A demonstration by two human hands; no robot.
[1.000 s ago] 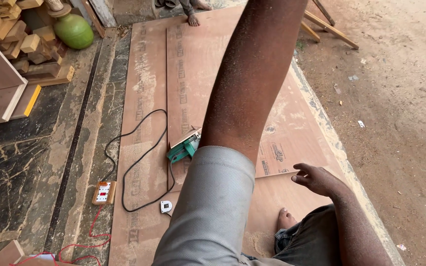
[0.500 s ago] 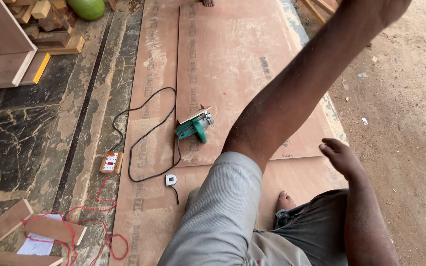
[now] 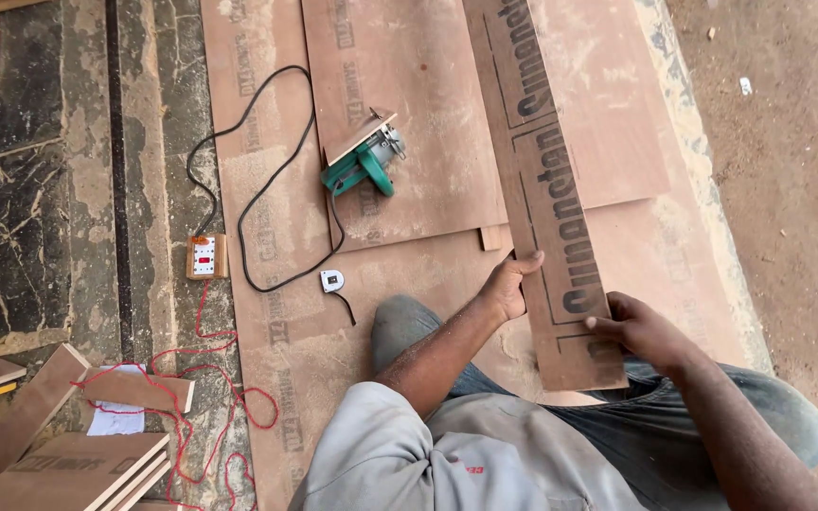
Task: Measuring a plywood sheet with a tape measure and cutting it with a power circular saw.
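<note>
A long narrow plywood strip (image 3: 546, 189) with dark printing runs from the top of the view down over my lap. My left hand (image 3: 506, 287) grips its left edge near the lower end. My right hand (image 3: 638, 329) grips the right edge a little lower. The strip lies above larger plywood sheets (image 3: 409, 114) spread on the ground. My grey shirt sleeve (image 3: 400, 454) and blue trousers (image 3: 712, 416) fill the bottom.
A green circular saw (image 3: 364, 159) rests on the sheets, its black cord (image 3: 257, 189) looping to a small socket box (image 3: 205, 256). A tape measure (image 3: 331, 280) lies nearby. Red wire (image 3: 201, 378) and wood offcuts (image 3: 68, 445) sit lower left. Dirt ground (image 3: 788, 170) lies right.
My left arm was raised high across the view; now both hands hold a plywood strip. The camera has tilted down and closer to the sheets.
</note>
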